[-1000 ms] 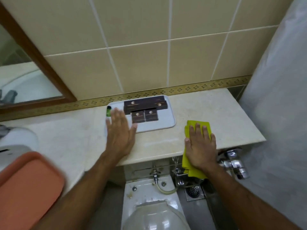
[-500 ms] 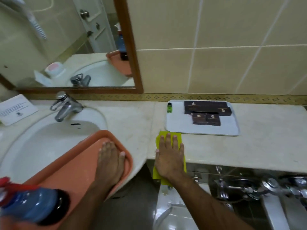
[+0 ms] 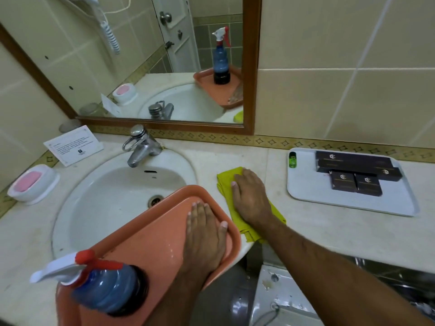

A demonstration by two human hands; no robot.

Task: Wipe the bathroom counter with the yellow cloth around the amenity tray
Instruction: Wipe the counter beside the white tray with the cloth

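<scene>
The table (image 3: 329, 227) is pale marble, set against beige wall tiles below a wood-framed mirror (image 3: 251, 67). The yellow cloth (image 3: 227, 178) lies crumpled and flat between the sink (image 3: 117, 196) and the amenity tray (image 3: 306, 189), near the front edge. The right hand (image 3: 250, 196) presses it, fingers extended. The left hand (image 3: 204, 234) rests flat, fingers extended, on an orange tray (image 3: 146, 243).

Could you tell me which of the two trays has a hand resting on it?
The orange tray over the sink, under the left hand; the white amenity tray goes untouched.
</scene>
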